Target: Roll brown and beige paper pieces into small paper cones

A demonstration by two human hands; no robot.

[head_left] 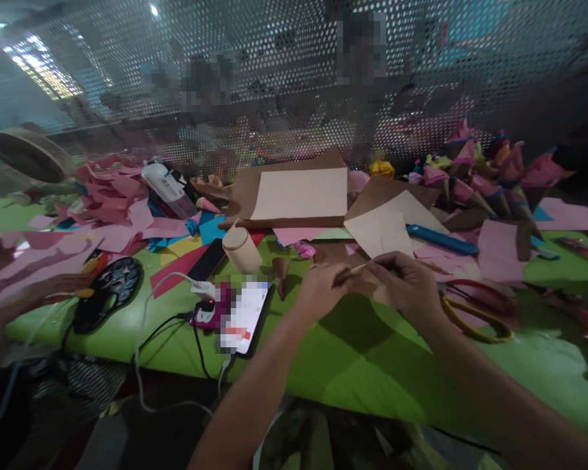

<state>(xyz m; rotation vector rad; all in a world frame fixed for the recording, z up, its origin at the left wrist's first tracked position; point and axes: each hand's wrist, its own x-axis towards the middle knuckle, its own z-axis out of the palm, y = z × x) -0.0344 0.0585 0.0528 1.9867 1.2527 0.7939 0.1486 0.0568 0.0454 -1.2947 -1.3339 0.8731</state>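
My left hand (322,287) and my right hand (408,284) are close together above the green table, both with fingers pinched. Between them is a small, thin piece of brown paper (357,269), apparently rolled or folded; its exact shape is partly hidden by my fingers. Left of my left hand, a small brown paper cone (281,277) rests on the table. Behind it is a crumpled bit of pink paper (304,249). Scissors (477,326) with red and yellow handles lie right of my right hand. Beyond that hand is a blue cutter knife (441,239) on paper sheets.
A lit phone (247,320) and a purple power strip (215,313) with cables sit left of my forearm. Near them is a cream roll (242,250). Cream paper (301,194) lies behind, several filled paper cones (490,186) back right. Another person's hand (53,287) works at left.
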